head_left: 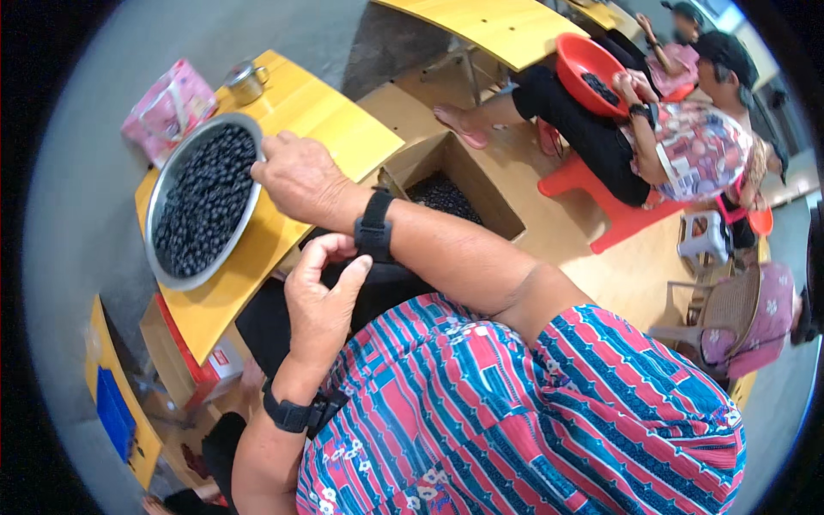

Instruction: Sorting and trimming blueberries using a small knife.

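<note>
A wide metal bowl (159,249) full of small, round, blue-black berries (206,197) sits on the yellow table (322,107) to my left. Over its right rim, my right hand (300,176) has its fingers closed on the edge; the fingertips are partly hidden. A black strap with a small dark device (373,227) circles my right wrist. Just beside that strap, my left hand (319,300) has its fingers curved and thumb apart, with nothing visible between them. Another black wrist strap (292,412) is on my left wrist.
Behind the bowl are a pink bag (176,103) and a metal mug (246,81). An open cardboard box (493,202) with dark berries stands on the floor beyond my right forearm. At right, a seated person handles berries in a red basin (575,64), near a red stool (601,206).
</note>
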Motion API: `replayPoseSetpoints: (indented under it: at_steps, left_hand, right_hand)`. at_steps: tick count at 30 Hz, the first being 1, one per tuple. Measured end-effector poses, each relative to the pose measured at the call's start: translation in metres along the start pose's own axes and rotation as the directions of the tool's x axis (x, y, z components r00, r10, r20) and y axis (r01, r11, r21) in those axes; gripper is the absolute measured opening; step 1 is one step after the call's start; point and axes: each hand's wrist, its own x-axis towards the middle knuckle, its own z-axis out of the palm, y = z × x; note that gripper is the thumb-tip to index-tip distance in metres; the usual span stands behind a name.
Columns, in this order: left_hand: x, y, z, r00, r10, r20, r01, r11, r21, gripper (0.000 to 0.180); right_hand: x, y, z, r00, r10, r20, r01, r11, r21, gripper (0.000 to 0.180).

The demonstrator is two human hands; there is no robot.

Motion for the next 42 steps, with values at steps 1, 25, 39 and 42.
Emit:
replayPoseSetpoints:
  at_steps: [1, 25, 39, 42]
  left_hand:
    - [0.003, 0.000, 0.002, 1.000, -0.011, 0.027, 0.010, 0.999, 0.032, 0.020]
    - [0.028, 0.012, 0.026, 0.828, -0.200, 0.524, 0.287, 0.954, -0.089, 0.027]
    - [0.037, -0.005, -0.007, 0.846, -0.077, 0.527, 0.051, 0.997, 0.063, 0.023]
    - [0.036, 0.001, -0.012, 0.825, -0.100, 0.555, 0.077, 0.995, 0.064, 0.023]
  right_hand:
    - [-0.004, 0.004, -0.001, 0.999, 0.031, -0.010, -0.031, 0.999, 0.008, 0.010]
    - [-0.057, 0.036, -0.023, 0.920, 0.268, 0.287, -0.286, 0.958, 0.022, 0.012]
    - [-0.069, 0.003, -0.042, 0.335, 0.631, 0.700, -0.794, -0.210, 0.570, 0.016]
    - [-0.071, -0.006, -0.055, 0.293, 0.629, 0.720, -0.758, -0.305, 0.576, 0.019]
